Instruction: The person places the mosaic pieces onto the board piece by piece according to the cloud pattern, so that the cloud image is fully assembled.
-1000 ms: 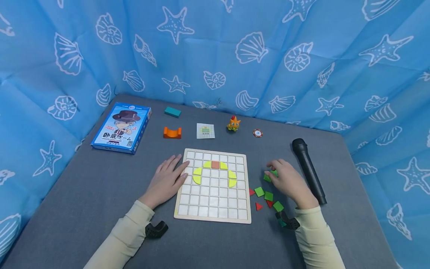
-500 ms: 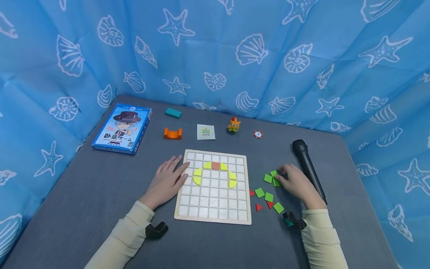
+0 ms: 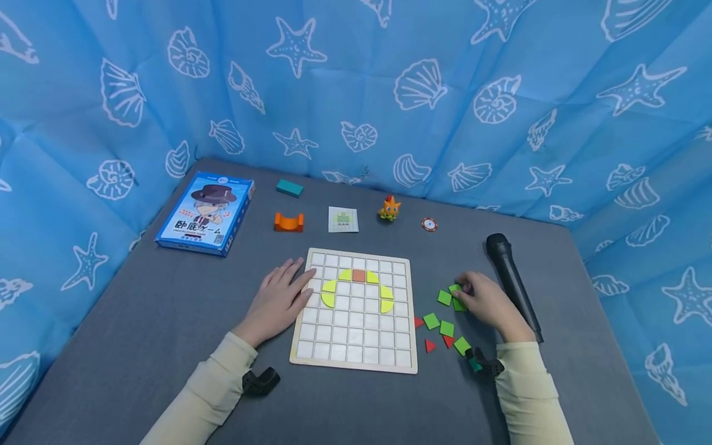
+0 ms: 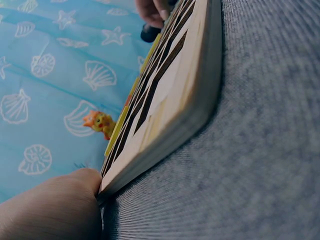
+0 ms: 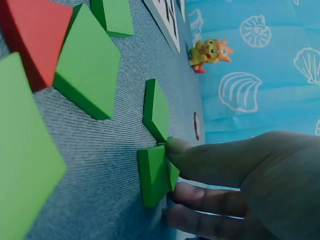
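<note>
My left hand (image 3: 278, 303) lies with fingers spread on the left rim of a pale wooden board (image 3: 338, 335) marked into white squares. Yellow quarter-circle tiles (image 3: 329, 300) and one orange-red square tile (image 3: 358, 275) form an arch on it. To the right of the board, my right hand (image 3: 486, 300) is down at a small cluster of green square tiles (image 3: 444, 298). In the right wrist view, thumb and fingers pinch a green square tile (image 5: 173, 172), partly hidden behind another green tile (image 5: 154, 175).
Loose green tiles (image 3: 431, 321) and red triangles (image 3: 430, 346) lie beside the board. A black microphone (image 3: 514, 284) is right of the right hand. Behind stand a pattern card (image 3: 343, 220), orange toy (image 3: 389, 209), poker chip (image 3: 429, 224), orange arch block (image 3: 288, 222), teal block (image 3: 290, 188) and blue box (image 3: 206, 213).
My right hand has shifted right and slightly nearer, uncovering green tiles, then settled at the cluster. The left hand keeps its place on the board, while the head view has shifted slightly.
</note>
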`<state>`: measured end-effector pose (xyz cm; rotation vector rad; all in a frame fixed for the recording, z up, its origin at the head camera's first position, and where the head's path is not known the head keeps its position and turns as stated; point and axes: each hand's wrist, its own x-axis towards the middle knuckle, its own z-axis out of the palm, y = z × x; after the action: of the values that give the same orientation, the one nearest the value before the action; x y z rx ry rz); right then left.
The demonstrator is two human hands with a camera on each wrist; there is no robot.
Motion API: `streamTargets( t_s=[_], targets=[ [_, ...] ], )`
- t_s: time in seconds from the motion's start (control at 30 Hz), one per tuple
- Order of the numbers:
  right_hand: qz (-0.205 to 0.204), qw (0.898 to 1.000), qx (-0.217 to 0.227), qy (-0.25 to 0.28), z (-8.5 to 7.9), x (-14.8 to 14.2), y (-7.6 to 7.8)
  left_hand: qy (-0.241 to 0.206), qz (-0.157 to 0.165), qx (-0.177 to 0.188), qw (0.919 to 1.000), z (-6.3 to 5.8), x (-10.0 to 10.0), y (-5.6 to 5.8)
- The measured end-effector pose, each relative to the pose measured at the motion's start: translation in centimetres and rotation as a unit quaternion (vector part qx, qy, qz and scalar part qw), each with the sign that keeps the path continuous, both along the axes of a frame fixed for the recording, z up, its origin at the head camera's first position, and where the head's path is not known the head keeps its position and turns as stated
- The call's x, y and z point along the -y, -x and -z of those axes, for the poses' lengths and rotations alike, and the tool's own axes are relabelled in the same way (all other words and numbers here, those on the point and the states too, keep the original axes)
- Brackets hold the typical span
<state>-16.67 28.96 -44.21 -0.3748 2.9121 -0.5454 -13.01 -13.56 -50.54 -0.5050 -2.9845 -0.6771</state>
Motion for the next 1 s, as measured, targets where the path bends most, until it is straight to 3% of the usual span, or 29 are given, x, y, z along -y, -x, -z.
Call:
streamTargets(
  t_s=[1.0],
  targets=[
    [0.013,0.998,-0.032,-0.045,-0.06,1.05,-0.19,0.001,-0.001,-0.002,1.0000,-0.06,-0.06,-0.05]
  ],
)
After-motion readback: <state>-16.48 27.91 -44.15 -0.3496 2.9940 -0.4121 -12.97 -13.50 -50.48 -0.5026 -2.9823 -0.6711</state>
